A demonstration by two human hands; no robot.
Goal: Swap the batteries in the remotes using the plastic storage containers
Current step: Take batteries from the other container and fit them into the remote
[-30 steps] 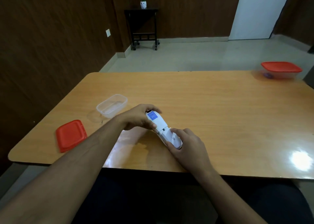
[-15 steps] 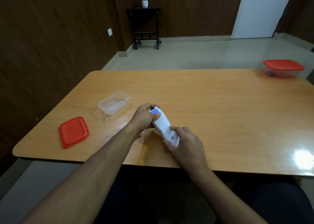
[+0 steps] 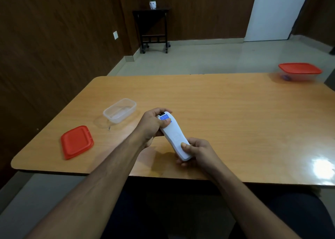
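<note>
White remote (image 3: pixel 174 137) held above the near middle of the wooden table (image 3: pixel 226 115), back side up, lying slantwise: far end toward the left, near end toward the right. A blue label is seen at its far end, a small dark patch just beyond that. Back cover appears closed; no battery can be made out.

Far end is gripped by the left hand (image 3: pixel 154 125), fingers curled over the top, thumb laid across the blue label. Near end is clasped by the right hand (image 3: pixel 197 150), thumb pressed on the back face, fingers wrapped underneath. Both hands are closed on the remote.

Clear plastic container (image 3: pixel 120 110) is set open on the table to the left of the hands, near but apart from them; contents cannot be told. Its red lid (image 3: pixel 77 142) is laid flat nearer the left front corner, apart from the container.

A second container with red lid on (image 3: pixel 300 71) is placed at the far right corner, well apart; something small and bluish is seen through its wall.

Beyond the table: pale floor, dark wood-panelled walls, a small black side table (image 3: pixel 154 26) bearing a white pot.
</note>
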